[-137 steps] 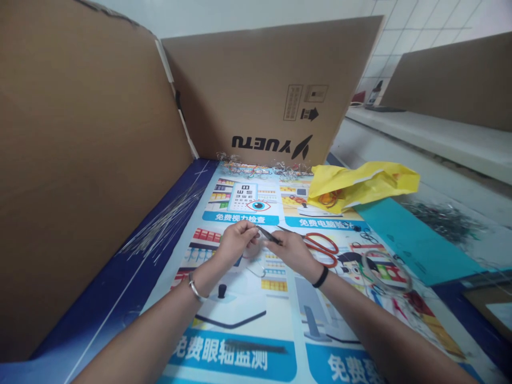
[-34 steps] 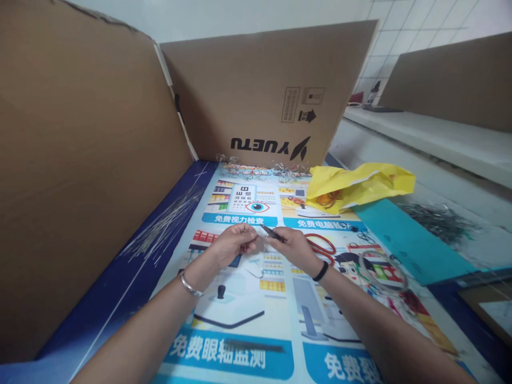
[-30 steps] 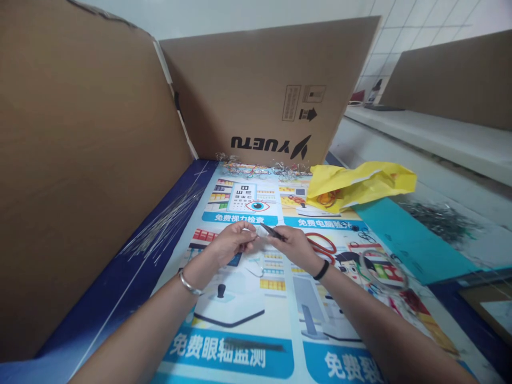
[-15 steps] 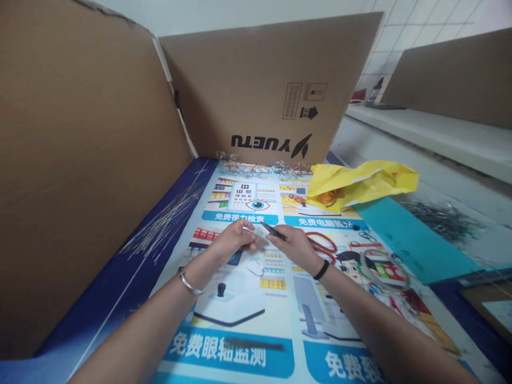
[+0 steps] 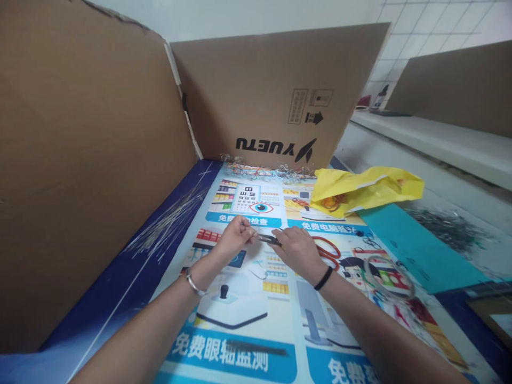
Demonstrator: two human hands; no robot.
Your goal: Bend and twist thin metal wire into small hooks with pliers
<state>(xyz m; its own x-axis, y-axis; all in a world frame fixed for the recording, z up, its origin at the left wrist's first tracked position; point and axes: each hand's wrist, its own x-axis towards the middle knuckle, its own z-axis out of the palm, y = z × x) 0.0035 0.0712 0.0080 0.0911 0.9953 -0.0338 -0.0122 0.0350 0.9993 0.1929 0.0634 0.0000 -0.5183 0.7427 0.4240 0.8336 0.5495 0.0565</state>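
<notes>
My left hand (image 5: 237,234) pinches with thumb and fingertips, apparently on a thin wire too fine to follow clearly. In my right hand (image 5: 298,249) is a pair of pliers (image 5: 268,239), its jaws pointing left and reaching my left fingertips. A thin curved wire (image 5: 259,274) shows below the hands; whether it hangs from them or lies on the printed sheet (image 5: 276,330) I cannot tell. Just beyond my right wrist lie scissors with orange-red handles (image 5: 334,244), their blades hidden.
Straight wires (image 5: 164,224) lie on the left. Tangled wire pieces (image 5: 294,172) sit along the upright cardboard (image 5: 264,90). A yellow bag (image 5: 372,186) rests at the back right, near a teal sheet (image 5: 420,248) and dark wire clippings (image 5: 448,226). A wire coil (image 5: 389,298) lies right.
The pliers have swung flatter and their jaws have come to my left fingertips. My left fingers have closed into a tighter pinch. The view has shifted slightly.
</notes>
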